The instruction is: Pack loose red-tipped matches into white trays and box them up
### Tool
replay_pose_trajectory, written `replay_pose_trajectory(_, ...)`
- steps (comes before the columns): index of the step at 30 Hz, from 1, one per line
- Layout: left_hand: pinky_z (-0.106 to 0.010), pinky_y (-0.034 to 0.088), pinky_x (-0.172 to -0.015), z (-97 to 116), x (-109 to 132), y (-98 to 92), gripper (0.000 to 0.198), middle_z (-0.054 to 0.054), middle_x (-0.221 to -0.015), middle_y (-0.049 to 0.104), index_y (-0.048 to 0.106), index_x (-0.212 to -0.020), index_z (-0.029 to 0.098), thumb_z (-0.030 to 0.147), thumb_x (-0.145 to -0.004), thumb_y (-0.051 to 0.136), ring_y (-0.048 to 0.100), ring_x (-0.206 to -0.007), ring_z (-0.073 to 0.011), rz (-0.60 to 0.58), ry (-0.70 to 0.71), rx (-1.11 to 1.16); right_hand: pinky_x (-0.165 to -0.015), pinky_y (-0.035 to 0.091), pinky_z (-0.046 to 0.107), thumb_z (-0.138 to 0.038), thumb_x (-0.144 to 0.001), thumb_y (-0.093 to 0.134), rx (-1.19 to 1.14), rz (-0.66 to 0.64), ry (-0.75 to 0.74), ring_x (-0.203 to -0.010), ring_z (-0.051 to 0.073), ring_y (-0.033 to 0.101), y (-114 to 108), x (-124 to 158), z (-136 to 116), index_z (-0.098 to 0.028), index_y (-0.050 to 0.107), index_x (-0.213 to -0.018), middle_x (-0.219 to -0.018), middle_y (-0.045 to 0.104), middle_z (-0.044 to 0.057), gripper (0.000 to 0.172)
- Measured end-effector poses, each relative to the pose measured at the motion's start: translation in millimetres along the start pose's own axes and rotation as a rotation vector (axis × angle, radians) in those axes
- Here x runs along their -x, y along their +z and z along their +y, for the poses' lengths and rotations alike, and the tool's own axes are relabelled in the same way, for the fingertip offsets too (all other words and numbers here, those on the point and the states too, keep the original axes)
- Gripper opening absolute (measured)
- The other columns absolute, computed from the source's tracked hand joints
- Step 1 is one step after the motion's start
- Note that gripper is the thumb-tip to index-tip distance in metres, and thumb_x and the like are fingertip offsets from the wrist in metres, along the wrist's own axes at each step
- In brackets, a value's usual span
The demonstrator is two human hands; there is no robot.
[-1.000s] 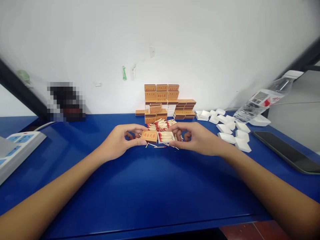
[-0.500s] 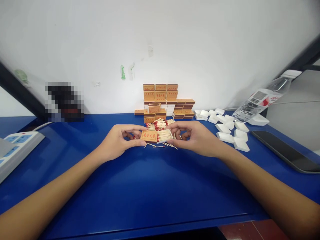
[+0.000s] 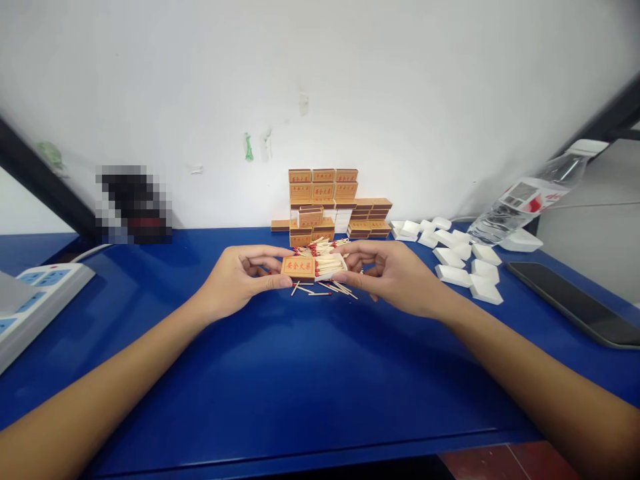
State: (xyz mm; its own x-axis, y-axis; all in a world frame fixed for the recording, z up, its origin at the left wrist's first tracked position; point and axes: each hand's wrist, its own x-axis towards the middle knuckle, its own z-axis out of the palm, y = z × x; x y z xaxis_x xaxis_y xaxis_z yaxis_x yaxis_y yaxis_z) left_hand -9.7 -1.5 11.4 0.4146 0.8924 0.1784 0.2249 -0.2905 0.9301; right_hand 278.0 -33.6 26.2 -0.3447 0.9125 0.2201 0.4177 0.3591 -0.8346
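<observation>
Now the matchbox sleeve and the white tray meet end to end above the table, between the person's two hands, and both sit slightly higher in view than a second ago, with more of the sleeve's dark front edge showing. The left hand pinches the sleeve by its left end, thumb at the front and fingers behind, much as before. The right hand pinches the tray by its right end; its thumb has come up over the tray's front corner, where earlier it lay lower, beside that corner. Half a second ago the tray slanted down toward its front; now it lies more nearly in line with the sleeve. Matches fill the tray, red heads toward the sleeve. Whether the tray's left end has entered the sleeve is hard to tell. Behind, the pile of loose matches is partly covered by the hands and the box, while a few stray matches show in front. The stacked matchboxes and the spare white trays stay as they were. The curled fingers of both hands are partly hidden, a dark object at left is pixelated, and the power strip is cut off by the left edge.
</observation>
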Motion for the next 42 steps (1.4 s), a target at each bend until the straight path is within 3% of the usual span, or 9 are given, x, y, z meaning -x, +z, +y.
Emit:
replay_pose_trajectory(7, -0.035, 0.064, -0.077, 2, 3, 4.3, 0.051, -0.006, -0.092, 0.082, 0.08, -0.119, 0.022, 0.045, -0.074, 0.091, 0.076, -0.078, -0.0211, 0.043, 0.002, -0.045, -0.051, 0.052, 0.027, -0.045, -0.09, 0.077, -0.022, -0.002, 0.002, -0.07, 0.016, 0.062, 3, -1, 3, -0.022, 0.072, -0.128, -0.087, 0.069, 0.003, 0.044)
replay_pose_trajectory(13, -0.032, 0.063, -0.074, 6, 6, 10.9, 0.056, -0.007, -0.096, 0.083, 0.077, -0.124, 0.018, 0.043, -0.076, 0.09, 0.077, -0.078, -0.0203, 0.176, 0.025, 0.04, -0.057, 0.06, 0.031, -0.047, -0.097, 0.067, -0.189, 0.132, 0.023, -0.09, 0.021, 0.067, 30, 8, -5, -0.027, 0.047, -0.158, -0.124, 0.067, 0.013, 0.067)
replay_pose_trajectory(17, -0.032, 0.063, -0.076, 7, 11, 21.6, 0.056, -0.008, -0.099, 0.083, 0.076, -0.126, 0.018, 0.045, -0.079, 0.089, 0.077, -0.081, -0.0209, 0.178, 0.053, 0.063, -0.063, 0.061, 0.034, -0.052, -0.099, 0.064, -0.186, -0.104, 0.042, -0.08, 0.018, 0.064, 54, 21, -14, -0.03, 0.029, -0.167, -0.116, 0.068, 0.01, 0.079)
replay_pose_trajectory(19, -0.034, 0.063, -0.078, 7, 11, 21.8, 0.058, -0.009, -0.103, 0.083, 0.075, -0.129, 0.019, 0.047, -0.08, 0.088, 0.078, -0.086, -0.0228, 0.169, 0.045, 0.052, -0.063, 0.06, 0.033, -0.052, -0.099, 0.064, -0.175, -0.121, 0.044, -0.08, 0.018, 0.064, 56, 22, -13, -0.029, 0.026, -0.167, -0.12, 0.067, 0.01, 0.082)
replay_pose_trajectory(24, -0.035, 0.061, -0.085, -5, -5, -13.9, 0.067, -0.011, -0.109, 0.082, 0.073, -0.132, 0.017, 0.057, -0.08, 0.084, 0.077, -0.095, -0.025, 0.313, 0.06, -0.138, -0.069, 0.059, 0.035, -0.047, -0.101, 0.062, -0.087, 0.064, -0.008, -0.082, 0.017, 0.064, 40, 12, -3, -0.024, 0.045, -0.156, -0.123, 0.067, 0.011, 0.063)
replay_pose_trajectory(27, -0.037, 0.059, -0.091, -18, -18, -48.4, 0.066, -0.012, -0.111, 0.081, 0.069, -0.137, 0.017, 0.062, -0.088, 0.073, 0.076, -0.099, -0.0267, 0.418, -0.011, -0.393, -0.063, 0.054, 0.032, -0.041, -0.1, 0.064, 0.016, 0.083, -0.067, -0.079, 0.017, 0.064, 32, 10, -1, -0.023, 0.061, -0.138, -0.114, 0.07, 0.009, 0.042)
replay_pose_trajectory(30, -0.038, 0.058, -0.091, -35, -33, -71.1, 0.063, -0.014, -0.109, 0.081, 0.07, -0.135, 0.014, 0.062, -0.094, 0.064, 0.077, -0.099, -0.0297, 0.404, -0.103, -0.65, -0.061, 0.051, 0.031, -0.036, -0.1, 0.063, 0.104, 0.084, -0.117, -0.075, 0.016, 0.064, 28, 11, -2, -0.023, 0.069, -0.119, -0.107, 0.072, 0.007, 0.024)
replay_pose_trajectory(35, -0.04, 0.054, -0.095, -50, -56, -74.2, 0.04, -0.012, -0.107, 0.081, 0.077, -0.121, 0.02, 0.047, -0.093, 0.068, 0.074, -0.109, -0.0348, 0.374, -0.082, -0.833, -0.063, 0.049, 0.032, -0.032, -0.1, 0.06, 0.217, 0.094, -0.174, -0.068, 0.015, 0.06, 23, 8, 2, -0.023, 0.073, -0.107, -0.094, 0.071, 0.004, 0.016)
replay_pose_trajectory(42, -0.043, 0.053, -0.096, -51, -73, -60.9, 0.039, -0.012, -0.113, 0.081, 0.076, -0.125, 0.02, 0.042, -0.092, 0.069, 0.073, -0.109, -0.0346, 0.433, -0.137, -0.961, -0.069, 0.047, 0.033, -0.025, -0.1, 0.057, 0.276, 0.08, -0.231, -0.071, 0.016, 0.059, 22, 6, 6, -0.022, 0.073, -0.099, -0.086, 0.067, 0.003, 0.016)
